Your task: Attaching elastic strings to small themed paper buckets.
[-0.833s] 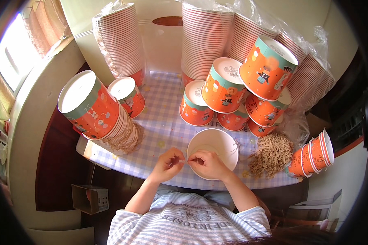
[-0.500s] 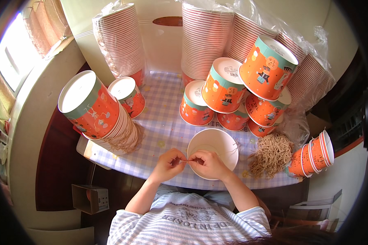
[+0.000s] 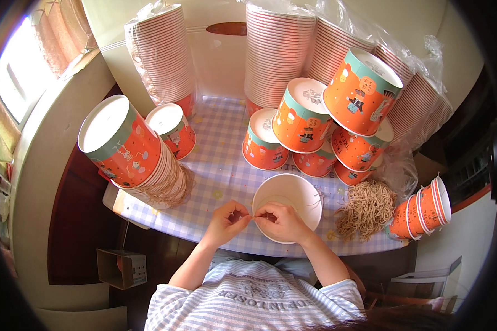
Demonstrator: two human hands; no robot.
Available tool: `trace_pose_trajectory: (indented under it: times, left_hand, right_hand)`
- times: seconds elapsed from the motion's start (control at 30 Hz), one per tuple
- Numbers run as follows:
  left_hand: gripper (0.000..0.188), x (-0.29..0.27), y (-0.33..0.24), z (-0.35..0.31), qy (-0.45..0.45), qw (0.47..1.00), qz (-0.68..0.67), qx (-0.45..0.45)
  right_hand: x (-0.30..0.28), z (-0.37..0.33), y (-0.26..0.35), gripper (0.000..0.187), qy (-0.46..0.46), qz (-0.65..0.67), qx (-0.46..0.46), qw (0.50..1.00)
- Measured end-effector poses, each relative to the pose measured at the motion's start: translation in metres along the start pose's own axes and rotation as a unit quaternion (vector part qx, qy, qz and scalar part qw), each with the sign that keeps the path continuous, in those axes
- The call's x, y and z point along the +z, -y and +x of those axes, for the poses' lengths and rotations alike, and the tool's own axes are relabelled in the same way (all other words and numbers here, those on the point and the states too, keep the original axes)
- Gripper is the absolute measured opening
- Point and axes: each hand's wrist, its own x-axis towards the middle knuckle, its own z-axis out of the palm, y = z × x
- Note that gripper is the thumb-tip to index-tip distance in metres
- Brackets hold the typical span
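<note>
An open paper bucket [image 3: 289,190], white inside, stands on the table's near edge in front of me. At its near left rim my left hand [image 3: 229,222] and my right hand [image 3: 279,220] meet, fingertips pinched together. They hold what looks like a thin string, mostly hidden by the fingers. A thin tan string [image 3: 318,194] shows at the bucket's right rim and inside wall. To the right lies a tangled heap of tan strings [image 3: 367,208].
Orange and green buckets [image 3: 301,124] are piled upside down behind the open one. Tall nested stacks [image 3: 279,55] in plastic stand at the back. At left is a stack with strings [image 3: 132,149]; at right, tilted nested buckets [image 3: 422,209]. A checked cloth [image 3: 218,160] covers the table.
My left hand's fingers have shifted slightly at the pinch, its thumb and forefinger loop opening a little. The bucket and everything around it look unmoved.
</note>
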Motion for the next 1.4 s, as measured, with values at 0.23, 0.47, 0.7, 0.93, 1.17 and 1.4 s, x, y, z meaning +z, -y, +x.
trace_pose_trajectory:
  times: [0.23,0.47,0.7,0.93,1.17,1.4]
  left_hand:
    - [0.013,0.002,-0.006,-0.004,-0.005,0.993,0.097,0.059]
    - [0.013,0.015,-0.008,-0.001,-0.018,0.989,0.131,0.073]
    - [0.009,0.016,0.003,0.0,-0.021,0.996,0.063,0.064]
    - [0.008,0.016,0.009,0.002,-0.019,0.999,-0.03,0.041]
    - [0.007,0.017,0.007,0.002,-0.001,0.995,-0.097,-0.008]
    - [0.007,0.019,0.006,0.003,0.006,0.994,-0.112,-0.017]
  right_hand:
    - [0.002,-0.001,-0.003,0.013,-0.013,0.067,0.065,0.996]
    - [-0.001,0.0,-0.002,0.013,-0.013,0.08,0.085,0.993]
    - [-0.001,-0.001,-0.001,0.013,-0.013,0.075,0.08,0.994]
    - [-0.001,-0.001,0.0,0.013,-0.016,0.075,0.068,0.995]
    - [-0.002,-0.005,-0.005,0.015,-0.021,0.096,0.053,0.994]
    - [-0.008,-0.005,-0.002,0.01,-0.013,0.05,0.02,0.998]
